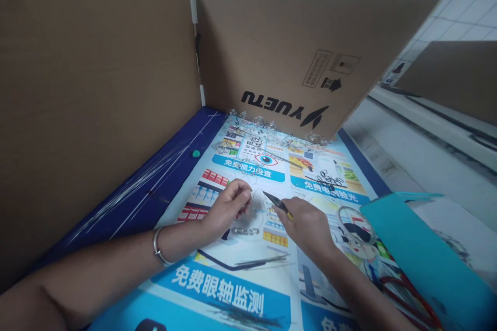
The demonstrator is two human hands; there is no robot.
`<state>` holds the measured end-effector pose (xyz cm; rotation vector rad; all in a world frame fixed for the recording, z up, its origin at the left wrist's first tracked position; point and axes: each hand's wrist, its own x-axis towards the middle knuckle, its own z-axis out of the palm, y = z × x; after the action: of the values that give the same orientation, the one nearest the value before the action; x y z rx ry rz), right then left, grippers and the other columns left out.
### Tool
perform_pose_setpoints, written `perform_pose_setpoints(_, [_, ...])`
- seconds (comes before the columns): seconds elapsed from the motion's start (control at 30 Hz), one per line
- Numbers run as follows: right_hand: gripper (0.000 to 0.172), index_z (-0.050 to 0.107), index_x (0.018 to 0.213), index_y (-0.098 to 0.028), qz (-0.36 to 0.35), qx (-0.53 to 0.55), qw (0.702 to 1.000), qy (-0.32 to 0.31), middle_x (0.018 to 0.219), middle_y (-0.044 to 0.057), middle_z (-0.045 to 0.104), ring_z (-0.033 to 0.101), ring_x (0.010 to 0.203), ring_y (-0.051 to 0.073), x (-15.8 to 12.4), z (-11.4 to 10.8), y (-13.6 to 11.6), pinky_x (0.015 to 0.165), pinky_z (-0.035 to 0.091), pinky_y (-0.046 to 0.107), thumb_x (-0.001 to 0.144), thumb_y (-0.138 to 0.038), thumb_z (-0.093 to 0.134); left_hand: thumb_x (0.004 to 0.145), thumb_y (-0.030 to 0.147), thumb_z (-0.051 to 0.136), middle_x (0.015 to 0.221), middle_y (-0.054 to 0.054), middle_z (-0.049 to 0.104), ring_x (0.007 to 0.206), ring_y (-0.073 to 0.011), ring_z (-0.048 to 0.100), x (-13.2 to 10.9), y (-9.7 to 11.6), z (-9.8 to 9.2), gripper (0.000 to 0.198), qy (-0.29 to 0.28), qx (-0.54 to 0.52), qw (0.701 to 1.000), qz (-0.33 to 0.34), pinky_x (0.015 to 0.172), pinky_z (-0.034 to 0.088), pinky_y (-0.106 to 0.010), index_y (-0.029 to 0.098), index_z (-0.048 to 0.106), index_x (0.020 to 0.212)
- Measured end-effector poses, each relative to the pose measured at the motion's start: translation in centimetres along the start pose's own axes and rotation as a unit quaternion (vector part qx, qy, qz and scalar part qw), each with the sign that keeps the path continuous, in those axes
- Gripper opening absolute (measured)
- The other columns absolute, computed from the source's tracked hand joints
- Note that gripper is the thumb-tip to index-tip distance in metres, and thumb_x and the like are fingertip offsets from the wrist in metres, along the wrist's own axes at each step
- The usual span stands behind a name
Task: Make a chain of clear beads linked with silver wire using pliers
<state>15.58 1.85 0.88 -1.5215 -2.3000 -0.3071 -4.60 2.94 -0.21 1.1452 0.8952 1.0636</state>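
Note:
My left hand (227, 206) rests on a printed poster (240, 289) and pinches a thin wire loop strung with clear beads (248, 228). A silver bangle (158, 246) circles that wrist. My right hand (306, 225) grips small pointed pliers (276, 202), whose tip points toward the wire just right of my left fingers. The two hands are close together near the middle of the poster.
Cardboard walls (295, 46) stand at the left and back. Clear beads (267, 125) lie along the back wall, small black rings (328, 177) behind my right hand, thin wires (147, 176) on the blue strip at left. A teal folder (423, 253) sits at right.

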Motion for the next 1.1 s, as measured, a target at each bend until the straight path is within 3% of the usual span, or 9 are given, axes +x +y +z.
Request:
perform_pose_setpoints(0.2, [0.032,0.062,0.076,-0.018,0.023,0.019,0.999,-0.023,0.068,0.003,0.062,0.057,0.067,0.014,0.0,-0.2,0.0,0.058,0.032,0.022,0.086,-0.041,0.043,0.083,0.036,0.049,0.068,0.002,0.05,0.057,-0.0076,0.046,0.1,0.1,-0.3,0.025,-0.022,0.038,0.999,0.024,0.048,0.033,-0.018,0.018,0.055,0.1])
perform_pose_setpoints(0.43, [0.032,0.061,0.078,-0.019,0.035,0.018,0.998,-0.05,0.07,0.003,0.062,0.058,0.068,0.015,0.0,-0.2,0.0,0.057,0.033,0.023,0.086,-0.042,0.042,0.082,0.039,0.05,0.065,0.002,0.05,0.055,-0.0078,0.045,0.3,0.1,-0.5,0.026,-0.034,0.063,0.997,0.018,0.048,0.033,-0.019,0.016,0.058,0.092])
perform_pose_setpoints(0.63, [0.028,0.061,0.077,-0.02,0.043,0.021,0.996,-0.07,0.071,0.002,0.061,0.057,0.068,0.015,0.0,-0.3,-0.2,0.058,0.033,0.024,0.085,-0.041,0.045,0.081,0.038,0.05,0.06,0.003,0.048,0.05,-0.0069,0.04,0.1,0.5,-0.3,0.024,-0.028,0.097,0.994,0.028,0.048,0.031,-0.019,0.015,0.053,0.074])
perform_pose_setpoints(0.73, [0.026,0.061,0.079,-0.019,0.028,0.025,0.998,-0.048,0.071,0.002,0.06,0.056,0.07,0.015,-0.1,-0.1,-0.1,0.06,0.034,0.024,0.085,-0.04,0.046,0.084,0.037,0.046,0.063,0.003,0.047,0.051,-0.007,0.041,0.1,0.6,-0.2,0.024,-0.033,0.098,0.994,0.035,0.049,0.032,-0.019,0.015,0.049,0.075])
perform_pose_setpoints(0.93, [0.025,0.061,0.084,-0.016,-0.045,0.034,0.996,0.066,0.073,0.006,0.059,0.052,0.075,0.018,-0.1,-0.2,-0.1,0.068,0.035,0.028,0.086,-0.034,0.045,0.086,0.038,0.043,0.071,0.002,0.044,0.053,-0.0065,0.04,0.3,0.2,-0.1,0.023,-0.036,0.095,0.993,0.061,0.05,0.033,-0.02,0.016,0.048,0.079])
perform_pose_setpoints(1.1, [0.021,0.062,0.081,-0.016,-0.073,-0.005,0.996,0.042,0.07,0.005,0.056,0.049,0.072,0.017,0.0,-1.0,-0.9,0.067,0.032,0.029,0.084,-0.031,0.047,0.084,0.04,0.045,0.083,0.0,0.044,0.058,-0.0068,0.041,0.3,0.6,0.1,0.025,-0.037,0.096,0.992,0.066,0.052,0.035,-0.02,0.016,0.049,0.08])
